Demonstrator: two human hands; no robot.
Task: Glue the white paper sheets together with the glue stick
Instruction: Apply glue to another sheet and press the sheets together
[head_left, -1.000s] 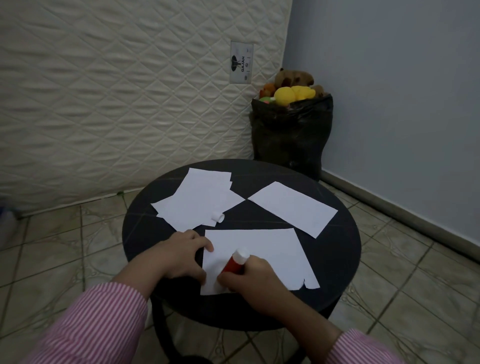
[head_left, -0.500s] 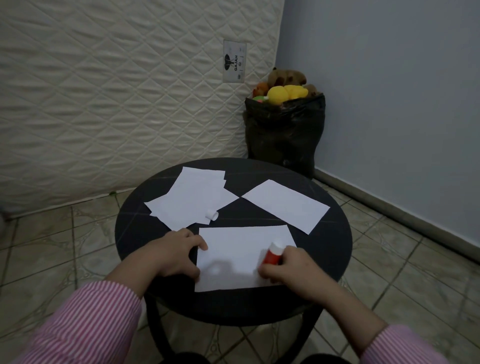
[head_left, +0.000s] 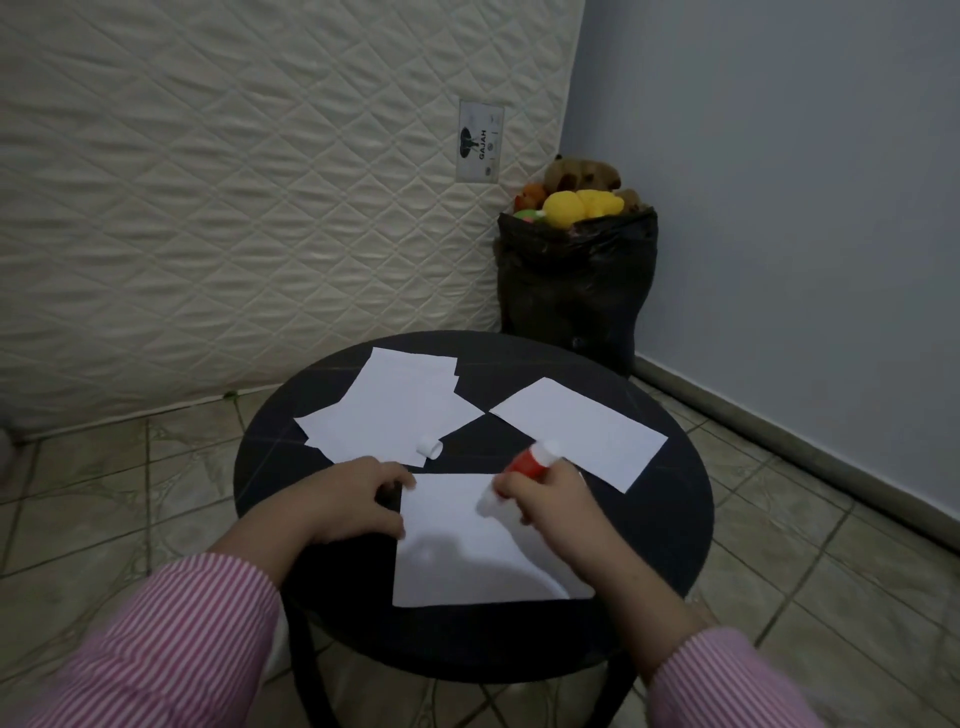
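The glue stick (head_left: 524, 470) is gripped in the curled fingers of the right hand (head_left: 553, 501), tilted, its white tip apparently touching the near paper sheet (head_left: 467, 566) on the round black table (head_left: 670, 519). The sheet's left edge is pinned by the left hand (head_left: 353, 501), fingers bent, nothing grasped.
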